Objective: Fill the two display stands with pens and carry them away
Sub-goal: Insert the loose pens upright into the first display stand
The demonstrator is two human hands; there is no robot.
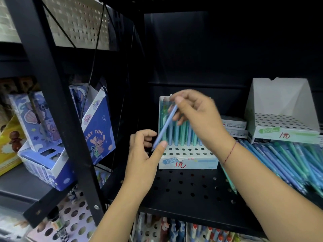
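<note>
A white display stand (185, 155) with rows of holes stands on the black shelf; several blue and green pens fill its back rows, the front rows are bare. My right hand (197, 117) pinches a light blue pen (166, 125) by its upper end, slanted down to the left. My left hand (145, 154) meets the pen's lower tip, thumb raised and fingers curled. A second white stand (283, 126), with no pens in it, sits at the right. A heap of loose blue and green pens (286, 163) lies in front of that stand.
The black perforated shelf (188, 187) has bare room in front of the stand. A black slanted frame post (57, 102) rises at the left, with blue cartoon boxes (97, 130) behind it. Small flat boxes (234, 125) lie between the stands. More pens show on the shelf below.
</note>
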